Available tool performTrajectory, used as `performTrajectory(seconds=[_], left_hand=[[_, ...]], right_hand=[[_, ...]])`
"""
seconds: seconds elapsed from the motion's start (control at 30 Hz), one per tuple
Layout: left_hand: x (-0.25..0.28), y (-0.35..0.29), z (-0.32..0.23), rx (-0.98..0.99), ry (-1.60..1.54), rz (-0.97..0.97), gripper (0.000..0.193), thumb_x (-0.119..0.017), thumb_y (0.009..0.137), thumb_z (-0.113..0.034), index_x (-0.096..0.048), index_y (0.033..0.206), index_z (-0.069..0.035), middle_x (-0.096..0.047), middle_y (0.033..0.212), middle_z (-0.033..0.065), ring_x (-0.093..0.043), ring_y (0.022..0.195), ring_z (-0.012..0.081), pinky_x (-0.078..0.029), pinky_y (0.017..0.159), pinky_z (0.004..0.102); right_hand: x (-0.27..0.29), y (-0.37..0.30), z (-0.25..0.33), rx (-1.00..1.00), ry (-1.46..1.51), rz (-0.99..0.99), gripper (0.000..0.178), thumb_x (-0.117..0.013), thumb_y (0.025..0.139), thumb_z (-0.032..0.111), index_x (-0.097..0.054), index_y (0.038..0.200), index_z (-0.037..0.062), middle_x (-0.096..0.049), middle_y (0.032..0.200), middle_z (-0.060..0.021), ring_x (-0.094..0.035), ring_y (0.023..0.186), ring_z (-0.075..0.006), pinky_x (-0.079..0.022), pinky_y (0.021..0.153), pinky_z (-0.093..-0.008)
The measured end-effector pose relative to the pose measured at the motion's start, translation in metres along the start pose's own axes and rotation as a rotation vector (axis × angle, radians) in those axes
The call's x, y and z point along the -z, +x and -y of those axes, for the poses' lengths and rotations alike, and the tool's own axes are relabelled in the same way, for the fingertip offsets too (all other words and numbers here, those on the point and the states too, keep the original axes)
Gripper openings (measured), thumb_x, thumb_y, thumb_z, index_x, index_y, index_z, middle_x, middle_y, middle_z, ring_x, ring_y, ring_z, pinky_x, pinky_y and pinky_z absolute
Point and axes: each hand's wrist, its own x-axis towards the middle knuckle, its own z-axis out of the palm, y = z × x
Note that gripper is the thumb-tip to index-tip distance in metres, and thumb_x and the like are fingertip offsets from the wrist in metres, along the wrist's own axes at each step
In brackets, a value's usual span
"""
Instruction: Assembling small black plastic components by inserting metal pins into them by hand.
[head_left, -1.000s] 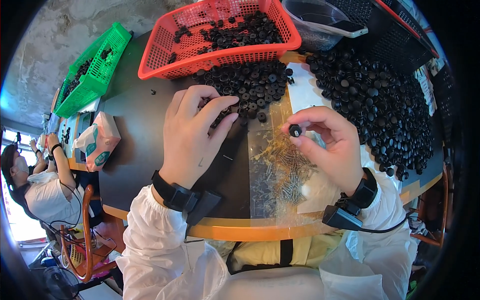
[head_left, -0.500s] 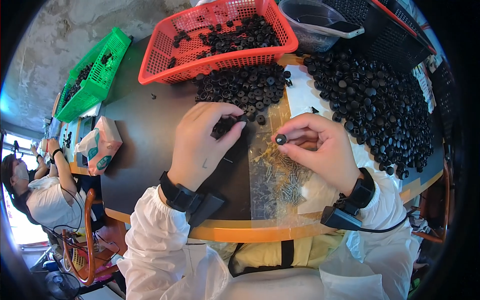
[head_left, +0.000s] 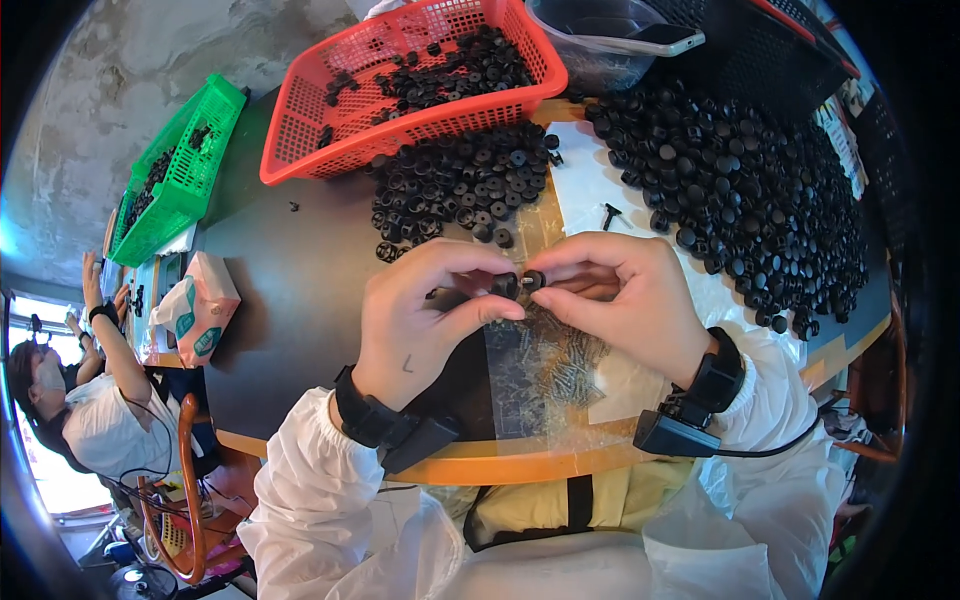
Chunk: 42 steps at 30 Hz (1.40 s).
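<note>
My left hand (head_left: 415, 320) pinches a small round black plastic piece (head_left: 506, 286) between thumb and forefinger. My right hand (head_left: 640, 305) grips a black knob (head_left: 534, 281) with a bright metal tip that faces the left-hand piece. The two parts are nearly end to end; whether they touch, I cannot tell. Below the hands, a heap of metal screws (head_left: 570, 372) lies on clear plastic film. Just beyond them spreads a pile of black ring-shaped pieces (head_left: 470, 185). To the right is a large heap of black round-headed knobs (head_left: 740, 200).
A red basket (head_left: 415, 118) holding black pieces stands at the back, beside a clear tub (head_left: 590, 50) with a phone (head_left: 660, 40) on it. One stemmed black piece (head_left: 610, 214) lies on white paper. Left are a tissue pack (head_left: 205, 305), a green basket (head_left: 195, 165) and a co-worker (head_left: 115, 420).
Both hands have come together, bringing the knob's metal tip up to the left-hand piece. The view has shifted slightly. The co-worker's near arm has risen.
</note>
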Motion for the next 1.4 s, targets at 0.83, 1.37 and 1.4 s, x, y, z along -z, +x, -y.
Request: performTrajectory(seconds=[0.83,1.37,1.4], left_hand=[[-0.001,0.004,0.002,-0.181,0.088,-0.010,0.033,-0.084,0.069,-0.012,-0.071,0.098,-0.003,-0.066,0.093,0.0057,-0.060,0.074,0.0117,-0.049,0.064,0.0240],[-0.005,-0.002,-0.002,0.096,-0.203,-0.065,0.029,-0.083,0.072,-0.003,-0.070,0.098,-0.001,-0.070,0.093,0.0040,-0.060,0.074,0.0060,-0.048,0.067,0.0206],[-0.005,-0.002,-0.002,0.098,-0.201,-0.067,0.029,-0.083,0.072,-0.003,-0.070,0.098,-0.001,-0.070,0.093,0.0040,-0.060,0.074,0.0060,-0.048,0.067,0.0206]], right_hand=[[-0.007,0.000,-0.006,0.037,-0.013,-0.019,0.023,-0.073,0.083,0.004,-0.070,0.105,-0.0007,-0.072,0.087,-0.0078,-0.068,0.075,-0.0088,-0.054,0.069,-0.0211],[-0.006,-0.002,-0.001,0.054,0.120,-0.016,0.019,-0.074,0.083,0.002,-0.068,0.101,-0.0008,-0.071,0.088,-0.0058,-0.068,0.078,-0.0082,-0.054,0.070,-0.0195],[-0.007,-0.002,-0.001,0.054,0.122,-0.013,0.019,-0.074,0.083,0.002,-0.068,0.101,-0.0008,-0.071,0.088,-0.0058,-0.068,0.078,-0.0082,-0.054,0.070,-0.0195]])
